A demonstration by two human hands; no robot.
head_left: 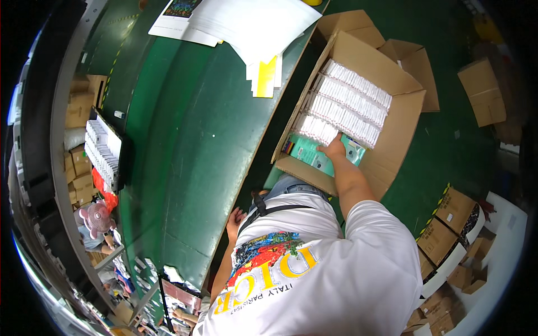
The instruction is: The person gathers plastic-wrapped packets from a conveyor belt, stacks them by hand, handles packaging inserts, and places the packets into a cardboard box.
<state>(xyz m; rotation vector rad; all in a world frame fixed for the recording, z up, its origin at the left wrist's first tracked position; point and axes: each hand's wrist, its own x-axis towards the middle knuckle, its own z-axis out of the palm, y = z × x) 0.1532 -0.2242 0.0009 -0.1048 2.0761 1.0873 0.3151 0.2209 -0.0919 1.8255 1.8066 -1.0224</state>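
Observation:
A large open cardboard box (pixel 400 134) stands beside the table. Inside it, thin white packs (pixel 353 95) are lined up on edge in several rows. Nearest me in the box lie flat green packages (pixel 308 150) with a clear, shiny surface. My right hand (pixel 334 149) reaches into the box over these packages, thumb apart from the fingers. Its fingertips meet the near end of the white rows, and no item shows in its grasp. By my waist, at the table's near edge, my left hand (pixel 235 223) hangs with loosely bent fingers and nothing visible in it.
The long green table (pixel 207 129) carries white paper sheets (pixel 252 28) and a yellow-and-white stack (pixel 265 75). Beyond it sits a tray of white packs (pixel 103 148), near a person in a pink hat (pixel 96 218). Closed cartons (pixel 440 241) stand at right.

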